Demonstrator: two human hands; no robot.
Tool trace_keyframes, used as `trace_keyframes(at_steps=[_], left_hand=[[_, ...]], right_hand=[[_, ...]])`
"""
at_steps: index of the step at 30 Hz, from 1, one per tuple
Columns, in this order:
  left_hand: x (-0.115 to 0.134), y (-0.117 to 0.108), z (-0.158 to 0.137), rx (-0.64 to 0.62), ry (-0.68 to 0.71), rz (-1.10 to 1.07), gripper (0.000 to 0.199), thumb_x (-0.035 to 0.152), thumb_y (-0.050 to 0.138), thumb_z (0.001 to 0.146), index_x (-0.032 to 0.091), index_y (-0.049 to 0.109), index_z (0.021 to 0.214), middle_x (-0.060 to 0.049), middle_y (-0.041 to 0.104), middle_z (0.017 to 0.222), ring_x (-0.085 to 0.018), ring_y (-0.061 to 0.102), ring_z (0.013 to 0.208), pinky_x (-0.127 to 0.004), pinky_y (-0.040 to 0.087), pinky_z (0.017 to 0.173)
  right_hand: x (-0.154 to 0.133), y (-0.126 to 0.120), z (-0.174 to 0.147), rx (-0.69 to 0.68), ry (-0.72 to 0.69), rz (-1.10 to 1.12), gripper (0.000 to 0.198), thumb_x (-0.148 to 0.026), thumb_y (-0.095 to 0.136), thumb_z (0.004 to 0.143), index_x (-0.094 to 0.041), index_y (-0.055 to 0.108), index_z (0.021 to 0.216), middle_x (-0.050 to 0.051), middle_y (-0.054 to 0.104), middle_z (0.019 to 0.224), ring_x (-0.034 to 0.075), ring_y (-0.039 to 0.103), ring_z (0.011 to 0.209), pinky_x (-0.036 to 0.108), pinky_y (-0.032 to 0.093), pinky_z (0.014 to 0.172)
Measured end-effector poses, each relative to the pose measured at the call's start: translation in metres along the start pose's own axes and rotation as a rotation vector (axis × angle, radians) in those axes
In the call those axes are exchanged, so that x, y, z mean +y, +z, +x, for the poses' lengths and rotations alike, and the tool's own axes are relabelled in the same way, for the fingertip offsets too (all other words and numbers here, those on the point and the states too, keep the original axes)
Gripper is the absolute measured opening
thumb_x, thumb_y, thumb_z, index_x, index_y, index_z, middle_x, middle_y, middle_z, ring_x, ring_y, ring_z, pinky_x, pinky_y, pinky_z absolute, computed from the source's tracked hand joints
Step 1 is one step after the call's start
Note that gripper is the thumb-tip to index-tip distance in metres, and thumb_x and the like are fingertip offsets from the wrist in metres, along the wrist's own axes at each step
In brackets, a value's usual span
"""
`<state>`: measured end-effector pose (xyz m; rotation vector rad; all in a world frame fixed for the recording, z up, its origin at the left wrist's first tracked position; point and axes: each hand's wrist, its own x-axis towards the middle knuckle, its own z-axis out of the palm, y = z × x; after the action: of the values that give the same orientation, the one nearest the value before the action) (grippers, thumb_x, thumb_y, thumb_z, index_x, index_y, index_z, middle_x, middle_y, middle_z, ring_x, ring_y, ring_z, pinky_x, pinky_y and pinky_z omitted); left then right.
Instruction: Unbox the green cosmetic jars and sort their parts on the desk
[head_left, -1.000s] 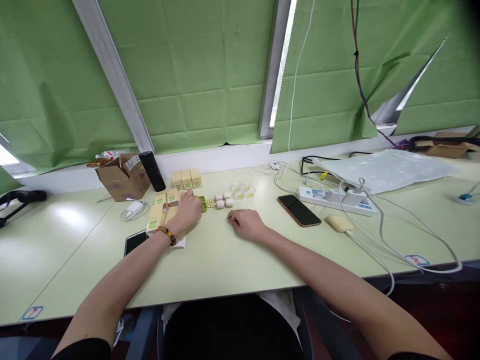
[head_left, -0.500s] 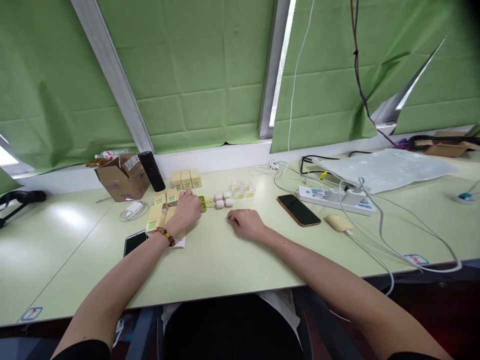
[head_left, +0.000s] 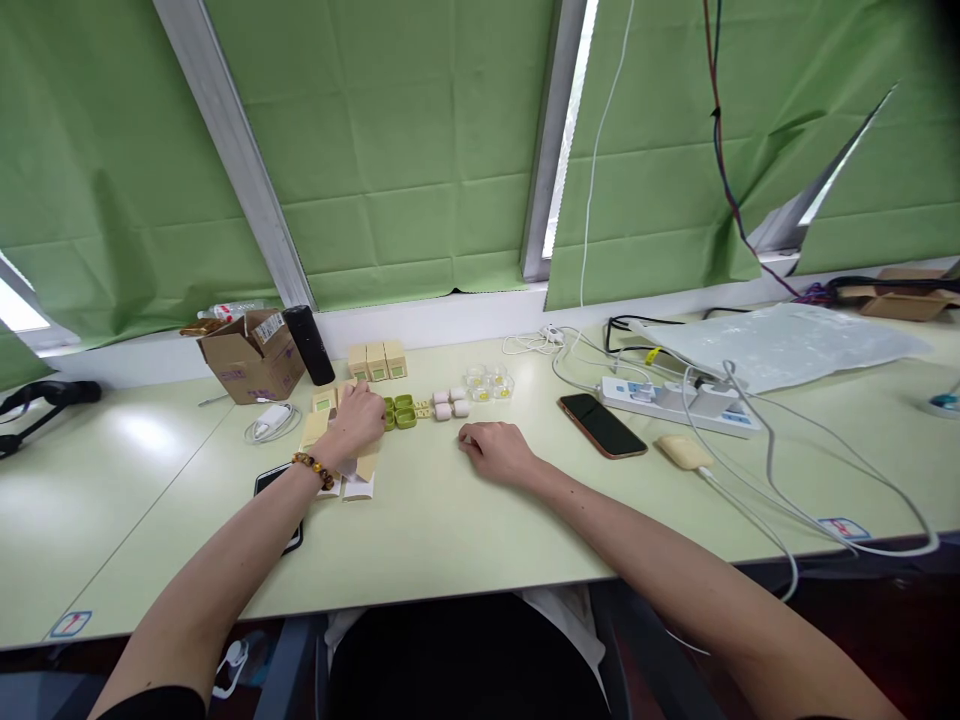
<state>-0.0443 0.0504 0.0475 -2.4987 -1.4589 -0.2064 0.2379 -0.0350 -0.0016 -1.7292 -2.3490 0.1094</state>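
Observation:
My left hand (head_left: pixel 361 415), with a beaded bracelet at its wrist, is over the small beige boxes (head_left: pixel 324 402) left of centre. Its fingers are bent downward and look closed; their tips and anything in them are hidden. Just right of it several little olive-green containers (head_left: pixel 405 418) stand together. Beside them lie small yellowish pieces (head_left: pixel 423 409), then a group of pale pink cube-like pieces (head_left: pixel 442 411). My right hand (head_left: pixel 495 450) rests on the table in front of these, fingers curled in, with nothing visible in them. Opened box flaps (head_left: pixel 358 489) lie below my left wrist.
Behind stand more beige boxes (head_left: pixel 376 361) and clear containers with yellow inside (head_left: pixel 491 383). A cardboard box (head_left: pixel 251 360), black cylinder (head_left: pixel 308 345) and coiled charger (head_left: pixel 272 422) are left. To the right lie a phone (head_left: pixel 602 425), power strip (head_left: pixel 679 406), beige case (head_left: pixel 683 452) and cables.
My left hand has moved left, off the olive-green containers and over the beige boxes, so more of the containers shows. My right hand stays in place. The view has shifted slightly.

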Motion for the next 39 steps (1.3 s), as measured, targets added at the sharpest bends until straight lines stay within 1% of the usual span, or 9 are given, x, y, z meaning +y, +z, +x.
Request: trace_keyframes(at_steps=[5, 9, 15, 20, 26, 33, 35, 39], left_hand=[[0.008, -0.002, -0.001, -0.016, 0.011, 0.027, 0.025, 0.01, 0.058, 0.08, 0.019, 0.062, 0.057, -0.016, 0.065, 0.068, -0.035, 0.054, 0.098, -0.044, 0.034, 0.081], [0.009, -0.003, -0.002, -0.023, 0.006, 0.026, 0.027, 0.007, 0.06, 0.079, 0.02, 0.057, 0.055, -0.016, 0.064, 0.068, -0.035, 0.056, 0.098, -0.043, 0.034, 0.08], [0.008, 0.002, -0.001, -0.019, -0.004, 0.011, 0.026, 0.006, 0.06, 0.078, 0.019, 0.059, 0.056, -0.016, 0.064, 0.067, -0.036, 0.056, 0.098, -0.044, 0.035, 0.08], [0.007, 0.004, -0.001, -0.027, 0.004, 0.012, 0.025, 0.007, 0.059, 0.078, 0.019, 0.061, 0.057, -0.016, 0.065, 0.069, -0.035, 0.055, 0.099, -0.044, 0.035, 0.08], [0.004, 0.004, -0.002, -0.026, 0.013, 0.004, 0.022, 0.008, 0.059, 0.077, 0.019, 0.066, 0.059, -0.017, 0.067, 0.071, -0.035, 0.056, 0.101, -0.045, 0.036, 0.084], [0.006, 0.003, -0.005, -0.019, 0.001, -0.055, 0.025, 0.007, 0.059, 0.077, 0.02, 0.062, 0.055, -0.016, 0.064, 0.067, -0.036, 0.055, 0.101, -0.045, 0.036, 0.087], [0.004, 0.003, -0.004, -0.01, -0.006, -0.09, 0.025, 0.011, 0.061, 0.079, 0.02, 0.063, 0.055, -0.016, 0.064, 0.066, -0.036, 0.055, 0.101, -0.046, 0.036, 0.088], [-0.003, -0.001, 0.001, 0.012, -0.044, -0.117, 0.018, 0.026, 0.068, 0.08, 0.021, 0.072, 0.063, -0.015, 0.066, 0.067, -0.037, 0.055, 0.103, -0.047, 0.037, 0.092]], right_hand=[[0.001, 0.001, 0.0, 0.004, -0.012, 0.005, 0.025, -0.028, 0.05, 0.103, -0.026, 0.072, 0.113, 0.005, 0.08, 0.113, 0.023, 0.072, 0.097, 0.029, 0.039, 0.073], [0.0, 0.0, 0.001, 0.01, -0.01, 0.001, 0.024, -0.028, 0.051, 0.102, -0.026, 0.073, 0.111, 0.005, 0.08, 0.113, 0.023, 0.072, 0.096, 0.03, 0.038, 0.071], [-0.002, -0.003, 0.0, 0.004, -0.006, -0.005, 0.023, -0.028, 0.051, 0.102, -0.025, 0.073, 0.11, 0.005, 0.08, 0.113, 0.023, 0.072, 0.096, 0.029, 0.037, 0.07], [0.0, -0.001, 0.001, 0.006, -0.01, -0.007, 0.023, -0.029, 0.051, 0.102, -0.025, 0.072, 0.11, 0.005, 0.08, 0.113, 0.023, 0.072, 0.095, 0.029, 0.036, 0.07], [0.001, 0.001, 0.002, 0.01, -0.005, -0.002, 0.023, -0.029, 0.052, 0.102, -0.025, 0.073, 0.111, 0.006, 0.08, 0.113, 0.023, 0.072, 0.096, 0.029, 0.037, 0.07], [0.002, 0.002, 0.001, 0.014, -0.012, 0.004, 0.023, -0.028, 0.052, 0.102, -0.025, 0.072, 0.111, 0.005, 0.08, 0.113, 0.023, 0.072, 0.096, 0.029, 0.037, 0.071], [0.003, 0.003, 0.002, 0.015, -0.015, -0.003, 0.023, -0.029, 0.051, 0.103, -0.026, 0.072, 0.111, 0.005, 0.08, 0.112, 0.023, 0.072, 0.095, 0.029, 0.037, 0.071], [0.004, 0.005, 0.002, 0.018, -0.018, -0.002, 0.022, -0.03, 0.051, 0.103, -0.026, 0.072, 0.111, 0.005, 0.08, 0.112, 0.023, 0.072, 0.096, 0.029, 0.036, 0.07]])
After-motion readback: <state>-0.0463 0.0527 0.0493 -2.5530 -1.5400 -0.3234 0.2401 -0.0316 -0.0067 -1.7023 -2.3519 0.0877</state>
